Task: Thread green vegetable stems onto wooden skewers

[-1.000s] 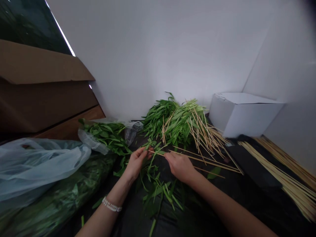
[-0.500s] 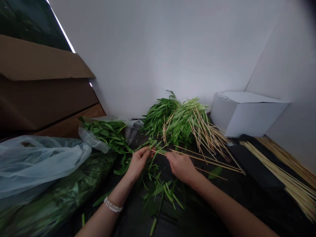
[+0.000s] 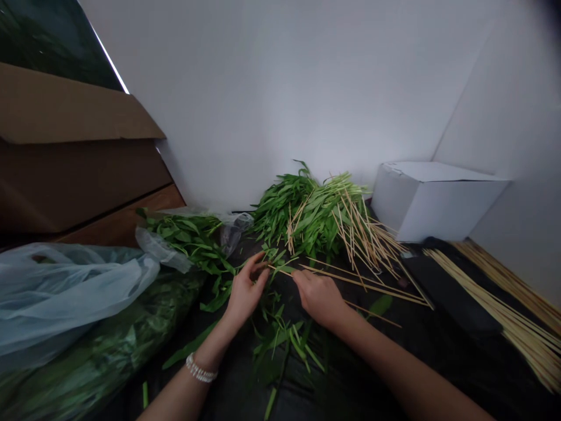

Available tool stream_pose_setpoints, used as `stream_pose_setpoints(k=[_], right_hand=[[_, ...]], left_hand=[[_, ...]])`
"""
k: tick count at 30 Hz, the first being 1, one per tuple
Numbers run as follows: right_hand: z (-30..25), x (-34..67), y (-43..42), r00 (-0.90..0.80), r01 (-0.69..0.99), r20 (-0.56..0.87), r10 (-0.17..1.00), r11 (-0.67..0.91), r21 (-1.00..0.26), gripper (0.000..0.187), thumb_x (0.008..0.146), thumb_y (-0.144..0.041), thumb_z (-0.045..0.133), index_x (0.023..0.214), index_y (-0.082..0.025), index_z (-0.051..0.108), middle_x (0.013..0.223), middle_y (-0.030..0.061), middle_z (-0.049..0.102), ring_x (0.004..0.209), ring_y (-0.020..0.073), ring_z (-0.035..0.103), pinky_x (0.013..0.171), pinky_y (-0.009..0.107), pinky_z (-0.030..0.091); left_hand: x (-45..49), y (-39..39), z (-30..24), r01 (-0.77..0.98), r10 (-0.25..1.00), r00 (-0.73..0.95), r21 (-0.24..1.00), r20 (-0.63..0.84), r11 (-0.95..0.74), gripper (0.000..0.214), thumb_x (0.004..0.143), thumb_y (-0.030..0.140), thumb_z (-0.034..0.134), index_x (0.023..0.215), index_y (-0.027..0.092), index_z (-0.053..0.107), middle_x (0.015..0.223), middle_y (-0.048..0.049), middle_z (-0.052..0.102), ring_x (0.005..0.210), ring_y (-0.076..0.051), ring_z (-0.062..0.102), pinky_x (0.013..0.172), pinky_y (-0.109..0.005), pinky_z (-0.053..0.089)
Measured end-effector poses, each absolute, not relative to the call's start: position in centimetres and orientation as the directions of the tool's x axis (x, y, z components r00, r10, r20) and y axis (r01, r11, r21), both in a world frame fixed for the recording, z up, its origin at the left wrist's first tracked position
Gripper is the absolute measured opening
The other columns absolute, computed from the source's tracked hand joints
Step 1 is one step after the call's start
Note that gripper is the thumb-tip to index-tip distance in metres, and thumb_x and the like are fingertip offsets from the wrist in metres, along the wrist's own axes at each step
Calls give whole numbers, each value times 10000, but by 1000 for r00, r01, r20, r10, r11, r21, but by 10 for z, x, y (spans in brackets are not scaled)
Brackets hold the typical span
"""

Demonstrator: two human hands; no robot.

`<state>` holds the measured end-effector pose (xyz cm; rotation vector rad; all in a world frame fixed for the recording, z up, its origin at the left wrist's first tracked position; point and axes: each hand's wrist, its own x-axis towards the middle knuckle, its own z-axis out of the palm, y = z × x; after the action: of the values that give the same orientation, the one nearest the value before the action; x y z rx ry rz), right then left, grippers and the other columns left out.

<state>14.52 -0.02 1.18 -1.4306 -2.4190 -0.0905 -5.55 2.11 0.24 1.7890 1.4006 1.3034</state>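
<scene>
My left hand [image 3: 244,290] pinches a green leafy stem [image 3: 272,257] at the tip of a thin bamboo skewer [image 3: 350,280]. My right hand [image 3: 319,295] is closed round that skewer, which runs off to the right over the black sheet [image 3: 447,351]. Loose green leaves [image 3: 284,339] lie under and below both hands. Just beyond the hands is a heap of skewered greens [image 3: 324,219], sticks fanning out to the right. A bead bracelet [image 3: 200,369] circles my left wrist.
A clear bag of greens [image 3: 193,237] and a larger plastic bag [image 3: 74,292] lie at the left. Brown cardboard boxes [image 3: 79,164] stand behind them. A white box [image 3: 432,199] sits at the back right. Bundles of bare skewers [image 3: 504,316] lie along the right edge.
My left hand has shifted slightly up and left along the skewer tip, fingers re-gripping the leaves. The right hand has barely moved. The view tilted a little.
</scene>
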Motion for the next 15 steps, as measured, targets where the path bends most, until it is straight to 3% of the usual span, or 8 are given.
stream_pose_setpoints(k=[6, 15], right_hand=[[9, 146, 1, -429, 862, 329, 841, 490, -129, 293, 986, -199, 297, 1069, -205, 578, 907, 43, 668, 768, 170, 630, 605, 263, 370], [11, 146, 0, -430, 857, 330, 841, 494, -143, 283, 980, -205, 314, 1047, -203, 588, 902, 51, 669, 744, 159, 627, 594, 252, 359]], left_hand=[[-60, 23, 3, 513, 893, -81, 787, 443, -344, 159, 809, 318, 615, 904, 192, 634, 912, -48, 715, 850, -196, 675, 811, -325, 522], [-52, 21, 2, 453, 891, -107, 819, 441, -351, 144, 780, 297, 643, 871, 191, 605, 872, -34, 701, 822, -182, 668, 774, -294, 509]])
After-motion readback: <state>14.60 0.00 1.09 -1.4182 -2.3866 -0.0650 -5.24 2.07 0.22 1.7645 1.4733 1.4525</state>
